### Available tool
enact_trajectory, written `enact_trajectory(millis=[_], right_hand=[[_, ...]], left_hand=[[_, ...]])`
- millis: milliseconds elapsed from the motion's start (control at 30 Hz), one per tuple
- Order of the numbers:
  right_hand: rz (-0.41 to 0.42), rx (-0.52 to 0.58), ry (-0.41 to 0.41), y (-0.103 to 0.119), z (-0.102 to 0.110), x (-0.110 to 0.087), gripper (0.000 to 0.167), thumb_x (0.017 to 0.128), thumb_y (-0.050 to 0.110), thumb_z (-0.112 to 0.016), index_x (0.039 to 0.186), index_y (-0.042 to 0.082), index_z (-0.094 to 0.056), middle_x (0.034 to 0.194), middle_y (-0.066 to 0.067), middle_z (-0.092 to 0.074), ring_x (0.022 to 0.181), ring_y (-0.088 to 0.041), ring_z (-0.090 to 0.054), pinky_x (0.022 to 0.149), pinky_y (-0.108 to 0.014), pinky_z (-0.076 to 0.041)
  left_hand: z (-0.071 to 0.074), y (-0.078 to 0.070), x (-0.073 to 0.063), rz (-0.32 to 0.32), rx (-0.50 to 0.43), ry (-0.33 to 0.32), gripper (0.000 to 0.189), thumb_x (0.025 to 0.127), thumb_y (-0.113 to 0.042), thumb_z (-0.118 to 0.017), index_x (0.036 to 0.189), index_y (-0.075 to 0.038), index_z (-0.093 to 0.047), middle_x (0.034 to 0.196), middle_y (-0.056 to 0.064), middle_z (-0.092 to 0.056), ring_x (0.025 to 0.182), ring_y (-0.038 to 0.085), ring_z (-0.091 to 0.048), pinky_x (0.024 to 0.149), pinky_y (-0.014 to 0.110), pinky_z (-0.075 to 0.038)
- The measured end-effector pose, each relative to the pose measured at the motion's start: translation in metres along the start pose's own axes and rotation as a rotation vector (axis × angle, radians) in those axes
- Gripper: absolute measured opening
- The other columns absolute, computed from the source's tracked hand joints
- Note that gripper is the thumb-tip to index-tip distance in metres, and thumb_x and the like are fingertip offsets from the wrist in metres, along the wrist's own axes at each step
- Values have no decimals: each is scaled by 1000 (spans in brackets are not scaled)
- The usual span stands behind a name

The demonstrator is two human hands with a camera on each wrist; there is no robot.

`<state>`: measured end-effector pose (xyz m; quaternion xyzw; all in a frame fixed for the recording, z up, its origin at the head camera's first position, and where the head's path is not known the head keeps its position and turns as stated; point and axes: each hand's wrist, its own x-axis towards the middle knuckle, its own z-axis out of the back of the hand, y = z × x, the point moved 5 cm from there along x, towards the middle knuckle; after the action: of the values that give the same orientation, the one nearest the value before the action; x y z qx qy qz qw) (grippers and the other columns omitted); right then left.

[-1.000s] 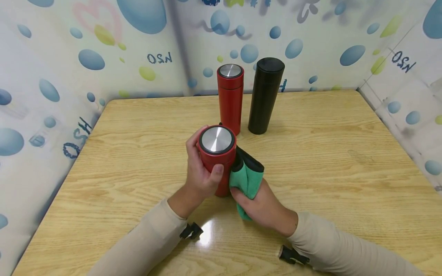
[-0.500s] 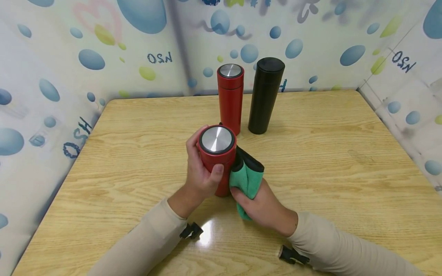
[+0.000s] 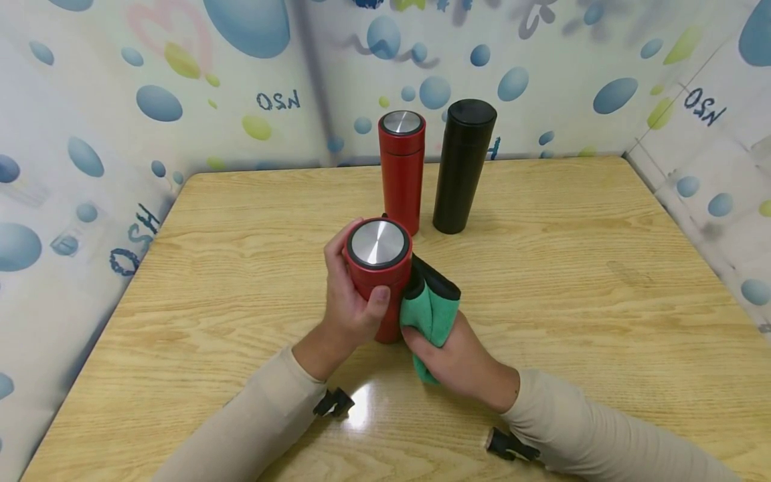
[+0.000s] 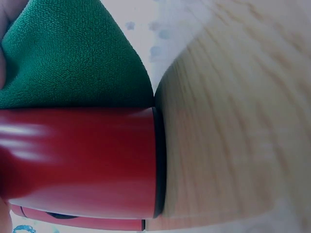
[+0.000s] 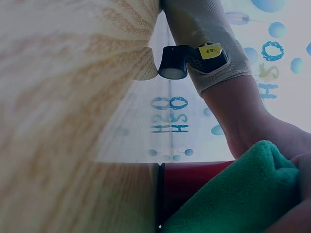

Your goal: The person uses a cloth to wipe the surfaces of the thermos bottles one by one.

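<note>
Left hand (image 3: 352, 298): gripping near red flask (image 3: 376, 275)
Right hand (image 3: 464, 365): holding green cloth (image 3: 430, 311) against it
Bench (image 3: 241, 254): far red flask (image 3: 403, 177), black flask (image 3: 464, 171)

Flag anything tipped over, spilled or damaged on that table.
Nothing stands out. The left hand holds the front red bottle upright, the right hand holds the green cloth against it, and the rear red bottle and black bottle stand behind. No spill or damage shows.

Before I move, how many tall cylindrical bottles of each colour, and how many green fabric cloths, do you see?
Red: front red cylindrical bottle and rear red cylindrical bottle, both with silver-coloured lid tops: 2
Black: tall black cylindrical bottle: 1
Green: green fabric cloth with black edging: 1
Total: 4
</note>
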<state>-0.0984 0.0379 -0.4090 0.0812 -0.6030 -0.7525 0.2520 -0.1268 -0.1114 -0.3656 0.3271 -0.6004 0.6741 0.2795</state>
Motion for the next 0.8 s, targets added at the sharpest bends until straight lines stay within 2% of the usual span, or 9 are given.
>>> enact_trajectory(millis=[433, 800], right_hand=[[1, 24, 6, -1, 0, 2, 32, 97, 4, -58, 127, 8, -51, 109, -5, -58, 94, -12, -55, 92, -22, -48], [-6, 14, 6, -1, 0, 1, 35, 97, 4, -58, 131, 8, -51, 112, -5, -59, 96, -11, -55, 94, -22, -48]], left_hand=[[-1, -1, 1, 7, -11, 0, 89, 93, -59, -54, 137, 12, -24, 122, 34, -52, 118, 23, -57, 101, 32, -51], [-1, 0, 0, 2, -4, -1, 89, 94, -59, -54, 137, 13, -23, 121, 35, -52, 118, 22, -57, 101, 31, -51]])
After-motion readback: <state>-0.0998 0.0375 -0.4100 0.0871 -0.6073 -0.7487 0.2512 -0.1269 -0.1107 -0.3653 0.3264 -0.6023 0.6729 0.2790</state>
